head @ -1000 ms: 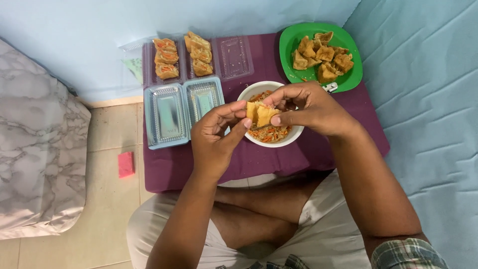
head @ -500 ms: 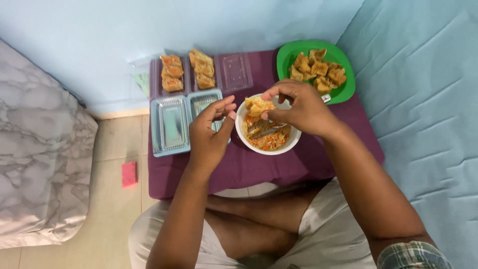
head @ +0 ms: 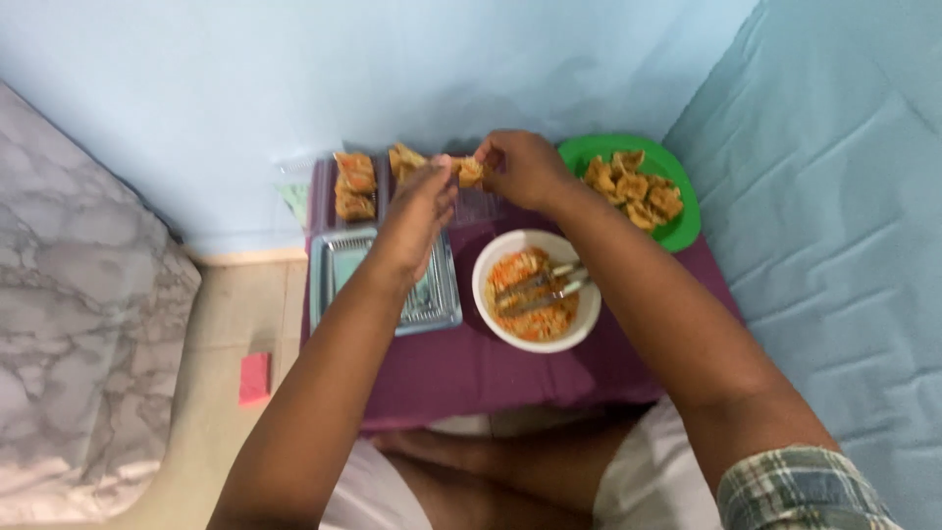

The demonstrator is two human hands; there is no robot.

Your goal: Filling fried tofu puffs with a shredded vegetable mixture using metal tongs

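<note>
- The left hand (head: 417, 211) covers part of the clear tray (head: 339, 285), centre frame.
- Fried piece (head: 469, 172) mostly hidden inside both hands' grip.
- Right hand (head: 525, 167) hides the container behind.

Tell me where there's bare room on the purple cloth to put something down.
Free: the near strip of purple cloth below the white bowl and clear tray. Crowded: the far edge, with pastry trays and green plate.

Both forearms reach forward and draw together at the far end. The left hand (head: 417, 211) and the right hand (head: 525, 169) meet fingertip to fingertip, each pinching closed, wrists slightly bent, elbows low near the knees
</note>
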